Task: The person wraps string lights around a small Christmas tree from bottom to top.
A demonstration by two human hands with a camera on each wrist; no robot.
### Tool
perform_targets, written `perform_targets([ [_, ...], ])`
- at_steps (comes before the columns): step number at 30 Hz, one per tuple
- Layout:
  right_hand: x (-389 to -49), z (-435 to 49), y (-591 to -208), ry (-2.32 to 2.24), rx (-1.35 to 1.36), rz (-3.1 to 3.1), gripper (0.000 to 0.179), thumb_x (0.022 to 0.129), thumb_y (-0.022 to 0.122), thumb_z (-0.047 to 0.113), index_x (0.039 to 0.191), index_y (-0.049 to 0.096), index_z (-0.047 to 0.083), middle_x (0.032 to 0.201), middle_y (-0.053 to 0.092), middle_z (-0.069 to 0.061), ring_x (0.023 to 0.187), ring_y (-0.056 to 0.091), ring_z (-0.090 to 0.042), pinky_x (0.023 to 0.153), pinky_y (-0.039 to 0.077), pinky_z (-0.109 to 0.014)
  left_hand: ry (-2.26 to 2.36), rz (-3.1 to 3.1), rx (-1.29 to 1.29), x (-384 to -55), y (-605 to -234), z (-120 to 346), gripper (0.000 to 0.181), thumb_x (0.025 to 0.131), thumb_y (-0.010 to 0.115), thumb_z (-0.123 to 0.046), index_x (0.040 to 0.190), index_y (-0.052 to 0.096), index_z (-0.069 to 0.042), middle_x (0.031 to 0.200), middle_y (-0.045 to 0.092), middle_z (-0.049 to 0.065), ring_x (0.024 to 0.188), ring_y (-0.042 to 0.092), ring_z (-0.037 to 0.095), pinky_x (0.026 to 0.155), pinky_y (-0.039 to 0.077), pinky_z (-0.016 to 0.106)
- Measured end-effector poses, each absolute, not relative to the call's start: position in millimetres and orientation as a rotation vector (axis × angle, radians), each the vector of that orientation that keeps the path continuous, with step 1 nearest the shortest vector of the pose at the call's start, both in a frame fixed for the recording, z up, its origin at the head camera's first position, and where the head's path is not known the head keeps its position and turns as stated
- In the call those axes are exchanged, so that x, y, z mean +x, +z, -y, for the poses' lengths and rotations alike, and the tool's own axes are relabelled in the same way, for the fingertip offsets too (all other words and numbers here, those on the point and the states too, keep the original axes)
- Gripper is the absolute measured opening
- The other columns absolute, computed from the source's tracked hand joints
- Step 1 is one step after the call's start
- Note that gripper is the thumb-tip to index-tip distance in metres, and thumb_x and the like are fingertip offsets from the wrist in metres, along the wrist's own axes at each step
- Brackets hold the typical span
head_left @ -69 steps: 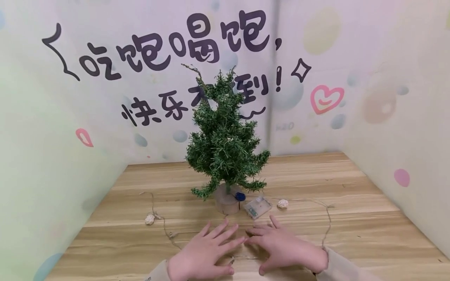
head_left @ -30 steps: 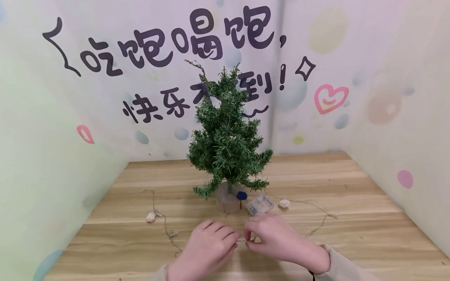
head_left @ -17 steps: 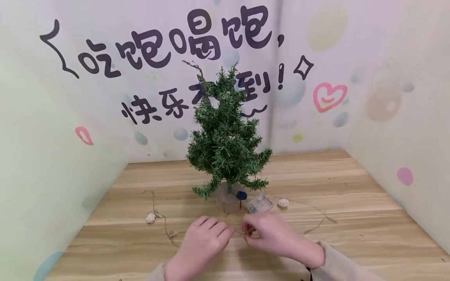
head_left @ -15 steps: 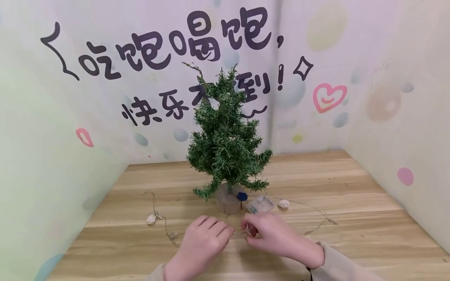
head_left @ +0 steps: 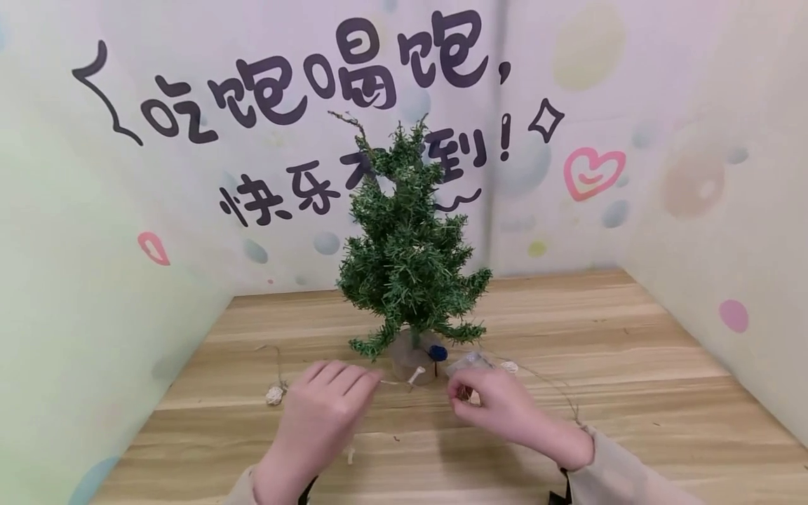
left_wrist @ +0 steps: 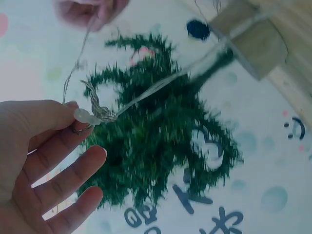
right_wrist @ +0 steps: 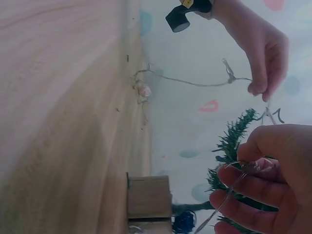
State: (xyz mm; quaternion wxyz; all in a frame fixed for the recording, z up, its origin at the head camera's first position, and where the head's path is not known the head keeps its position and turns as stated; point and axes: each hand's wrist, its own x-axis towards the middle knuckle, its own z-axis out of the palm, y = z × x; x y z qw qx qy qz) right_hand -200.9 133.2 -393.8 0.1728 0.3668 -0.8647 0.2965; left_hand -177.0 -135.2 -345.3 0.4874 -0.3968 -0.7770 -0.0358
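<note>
Between my hands runs a light string (head_left: 394, 383), a thin clear wire with small bulbs, raised above the table. My left hand (head_left: 325, 410) pinches it between thumb and forefinger beside a clear bulb (left_wrist: 85, 116), the other fingers loosely bent in the left wrist view. My right hand (head_left: 505, 403) pinches the wire with thumb and forefinger, as the right wrist view shows. One dangling bulb (head_left: 416, 375) overlaps the round wooden base (head_left: 404, 351) of a small green artificial Christmas tree (head_left: 410, 245). A pale woven ball (head_left: 274, 395) hangs low on the string's left end.
Behind my right hand lies a clear battery box (head_left: 470, 362), partly hidden, with another pale woven ball (head_left: 509, 367) to its right. A dark blue ball (head_left: 438, 353) sits against the tree base. Printed curtains (head_left: 682, 126) enclose the wooden table (head_left: 568, 308).
My hands lay spread on the table at first, then pinched the light string. Since then they have moved apart, the left one up and to the left, lifting the wire.
</note>
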Motion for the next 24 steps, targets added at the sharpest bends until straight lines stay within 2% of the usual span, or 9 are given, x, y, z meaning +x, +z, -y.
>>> perform_targets([
  [4, -201.3, -136.9, -385.9, 0.949, 1.044, 2.448, 0.017, 0.079, 0.068, 0.001, 0.083, 0.062, 0.016, 0.083, 0.059, 0.013, 0.072, 0.053, -0.001, 0.063, 0.052, -0.023, -0.107, 1.900, -0.950, -178.6, -339.7, 142.2, 0.032, 0.100, 0.047, -0.017, 0.086, 0.074, -0.010, 0.080, 0.071, 0.000, 0.069, 0.066, 0.018, 0.063, 0.054, 0.035],
  [11, -199.0, -142.7, -375.4, 1.155, 1.034, 2.486, 0.017, 0.084, 0.067, 0.003, 0.088, 0.063, 0.019, 0.071, 0.050, 0.014, 0.058, 0.044, -0.002, 0.049, 0.042, -0.020, -0.114, 1.898, -0.944, -179.5, -338.5, 145.9, 0.036, 0.103, 0.044, -0.018, 0.087, 0.074, -0.009, 0.081, 0.071, 0.001, 0.069, 0.066, 0.019, 0.064, 0.054, 0.036],
  [15, -197.1, -145.0, -371.2, 1.190, 1.035, 2.518, 0.017, 0.087, 0.068, 0.008, 0.101, 0.066, 0.018, 0.069, 0.052, 0.014, 0.055, 0.044, -0.001, 0.047, 0.042, -0.020, -0.124, 1.897, -0.912, -179.6, -335.0, 149.3, 0.035, 0.103, 0.045, -0.020, 0.088, 0.074, -0.008, 0.080, 0.071, 0.002, 0.069, 0.066, 0.019, 0.063, 0.054, 0.037],
  [19, -195.3, -147.7, -367.0, 1.206, 1.034, 2.525, 0.026, 0.087, 0.071, 0.016, 0.113, 0.067, 0.011, 0.069, 0.054, 0.015, 0.054, 0.046, 0.001, 0.047, 0.043, -0.021, -0.134, 1.891, -0.860, -179.5, -328.4, 156.2, 0.034, 0.102, 0.047, -0.023, 0.088, 0.074, -0.009, 0.078, 0.070, 0.002, 0.066, 0.066, 0.021, 0.061, 0.053, 0.039],
  [24, -193.9, -149.7, -365.3, 1.156, 1.044, 2.520, 0.008, 0.087, 0.072, 0.013, 0.095, 0.070, 0.013, 0.074, 0.058, 0.015, 0.060, 0.050, 0.001, 0.053, 0.048, -0.020, -0.152, 1.846, -0.829, -181.2, -323.5, 161.7, 0.031, 0.100, 0.050, -0.023, 0.087, 0.074, -0.009, 0.075, 0.069, 0.001, 0.063, 0.065, 0.023, 0.059, 0.051, 0.040],
])
